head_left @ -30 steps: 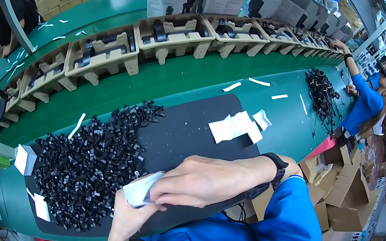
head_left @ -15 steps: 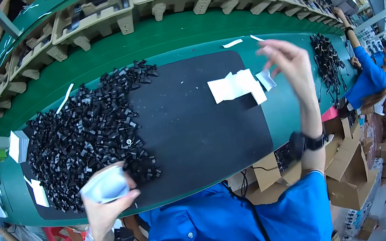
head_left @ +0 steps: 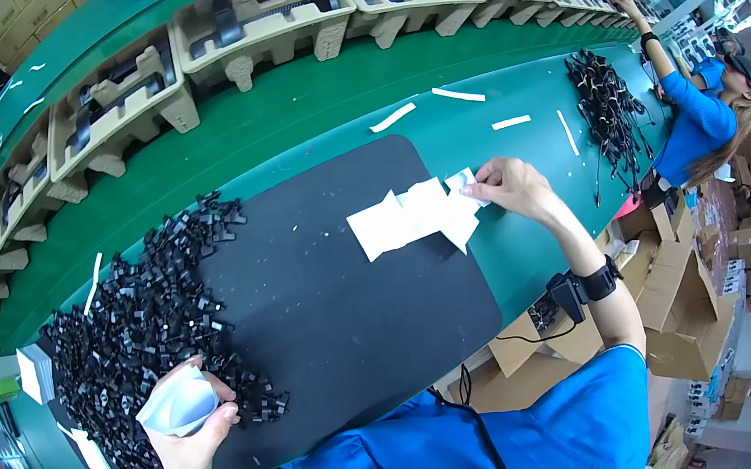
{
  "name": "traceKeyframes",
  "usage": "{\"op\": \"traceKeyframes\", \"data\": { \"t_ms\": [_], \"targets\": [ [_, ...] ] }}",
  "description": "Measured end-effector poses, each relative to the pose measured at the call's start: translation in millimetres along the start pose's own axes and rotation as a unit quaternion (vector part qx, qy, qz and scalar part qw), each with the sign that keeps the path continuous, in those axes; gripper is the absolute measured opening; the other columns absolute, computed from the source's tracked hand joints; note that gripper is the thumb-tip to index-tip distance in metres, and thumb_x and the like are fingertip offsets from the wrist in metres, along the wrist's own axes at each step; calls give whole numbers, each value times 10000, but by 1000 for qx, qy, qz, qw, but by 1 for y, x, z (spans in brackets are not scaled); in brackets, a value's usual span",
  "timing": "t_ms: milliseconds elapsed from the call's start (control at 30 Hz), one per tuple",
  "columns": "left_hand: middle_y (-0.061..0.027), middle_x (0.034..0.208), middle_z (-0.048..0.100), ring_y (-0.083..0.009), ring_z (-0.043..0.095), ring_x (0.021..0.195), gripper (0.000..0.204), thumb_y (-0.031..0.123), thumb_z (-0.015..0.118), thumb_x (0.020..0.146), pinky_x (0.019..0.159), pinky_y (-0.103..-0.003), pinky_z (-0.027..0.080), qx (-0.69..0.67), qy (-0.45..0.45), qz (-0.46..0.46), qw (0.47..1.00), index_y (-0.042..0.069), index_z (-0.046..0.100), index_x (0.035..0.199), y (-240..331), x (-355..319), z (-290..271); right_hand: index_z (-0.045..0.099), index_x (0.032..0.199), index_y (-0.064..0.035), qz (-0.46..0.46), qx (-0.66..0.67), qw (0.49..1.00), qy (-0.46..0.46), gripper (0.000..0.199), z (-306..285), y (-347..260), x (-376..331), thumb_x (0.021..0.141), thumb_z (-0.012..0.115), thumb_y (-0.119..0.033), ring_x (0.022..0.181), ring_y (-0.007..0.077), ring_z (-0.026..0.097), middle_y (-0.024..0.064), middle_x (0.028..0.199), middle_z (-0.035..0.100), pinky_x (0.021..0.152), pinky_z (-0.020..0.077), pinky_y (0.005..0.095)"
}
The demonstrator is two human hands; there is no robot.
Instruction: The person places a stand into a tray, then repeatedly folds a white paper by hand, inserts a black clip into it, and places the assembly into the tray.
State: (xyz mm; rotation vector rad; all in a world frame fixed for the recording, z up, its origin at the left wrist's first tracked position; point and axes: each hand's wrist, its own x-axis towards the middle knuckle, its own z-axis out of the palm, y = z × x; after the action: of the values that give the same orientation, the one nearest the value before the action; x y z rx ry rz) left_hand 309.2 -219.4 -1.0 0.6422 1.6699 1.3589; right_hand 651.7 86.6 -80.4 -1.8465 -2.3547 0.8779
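Note:
My left hand is closed around a curled stack of white paper sheets, above the near edge of a large heap of small black plastic clips. My right hand pinches a small white paper piece between thumb and forefinger. That piece lies at the right end of several overlapping white papers, which rest on a black mat. The exact shape of the small black parts is too fine to make out.
Thin white strips lie on the green table beyond my right hand. A bundle of black cables sits at the right, near a co-worker in blue. Moulded trays line the back; a cardboard box stands below the right edge.
My right hand has come down from its raised position onto the white papers. More white strips now show on the table beyond it. My left hand still holds the sheets; the whole view has shifted.

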Motion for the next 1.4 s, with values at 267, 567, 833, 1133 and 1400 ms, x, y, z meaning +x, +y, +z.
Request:
{"op": "traceKeyframes", "data": {
  "t_ms": [267, 567, 833, 1133, 1400],
  "targets": [
    [-107, 770, 627, -128, 599, 644, 563, -37, 709, 645, 559, -228, 500, 50, -7, 23, 998, -92, 494, 1163, 0, 20, 12, 650, 767, -6, 12, 139, 985, -98, 315, -7, -12, 0, 723, 772, -293, 636, 119, 581, 21, 674, 618, 600, 481, 266],
    [-112, 792, 611, -142, 607, 690, 606, -20, 700, 665, 536, -239, 545, -5, 102, -10, 995, -104, 453, 1212, 4, 22, -9, 689, 826, -15, -237, -6, 920, 313, 186, -138, -35, 146, 820, 659, -199, 631, 178, 578, 67, 729, 620, 559, 429, 302],
    [-108, 845, 574, -167, 596, 726, 627, 4, 658, 713, 470, -258, 542, 51, 177, 15, 983, -88, 389, 1272, -7, 6, -31, 697, 806, -74, -221, -273, 850, 392, 197, -152, -46, 286, 762, 677, -264, 776, 320, 630, 155, 814, 643, 683, 494, 413],
    [-116, 834, 595, -154, 602, 698, 614, 10, 681, 707, 499, -241, 543, 60, 203, -12, 977, -95, 416, 1251, -10, 9, -30, 628, 969, -99, -90, -363, 883, 284, 202, -142, -53, 293, 788, 619, -188, 821, 308, 652, 167, 863, 657, 700, 528, 405],
    [-121, 845, 600, -156, 605, 721, 614, 46, 700, 722, 520, -247, 547, 74, 227, 28, 971, -102, 415, 1245, -17, -11, -56, 561, 1204, -56, -308, 50, 944, 110, 466, -79, -99, 78, 831, 639, -324, 891, 209, 606, 100, 1053, 623, 701, 496, 321]
  ]
}}
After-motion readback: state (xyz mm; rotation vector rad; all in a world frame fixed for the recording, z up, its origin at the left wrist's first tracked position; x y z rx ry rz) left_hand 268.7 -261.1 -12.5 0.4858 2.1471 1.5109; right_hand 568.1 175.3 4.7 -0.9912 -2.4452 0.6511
